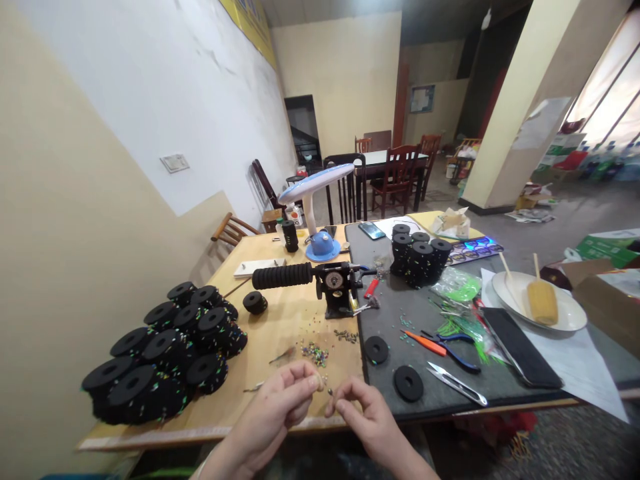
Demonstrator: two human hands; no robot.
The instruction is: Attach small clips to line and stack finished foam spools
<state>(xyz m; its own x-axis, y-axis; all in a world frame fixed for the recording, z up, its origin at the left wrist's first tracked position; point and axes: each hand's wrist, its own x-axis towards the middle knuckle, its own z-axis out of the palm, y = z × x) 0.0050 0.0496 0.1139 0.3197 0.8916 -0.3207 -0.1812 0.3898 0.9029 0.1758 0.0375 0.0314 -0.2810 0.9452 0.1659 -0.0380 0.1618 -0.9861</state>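
Both of my hands are over the front edge of the wooden table, fingertips facing each other with a narrow gap between. My left hand (283, 403) is closed in a pinch of thumb and forefinger; whatever it holds is too small to make out. My right hand (367, 417) is closed too, with a small dark bead-like piece (330, 392) at its fingertips. Just beyond my fingers lies a scatter of coloured beads (315, 352). Small dark metallic pieces (346, 336) lie to its right. A black clamp device with a ribbed foam handle (283, 275) stands behind them.
Stacked black foam spools (163, 350) crowd the left side; more spools (420, 257) stand at the back right. On the grey mat are foam discs (409, 383), pliers (463, 353), thread snips (456, 383) and a black phone (520, 347). A plate (570, 317) holds corn. Behind stands a lamp (320, 183).
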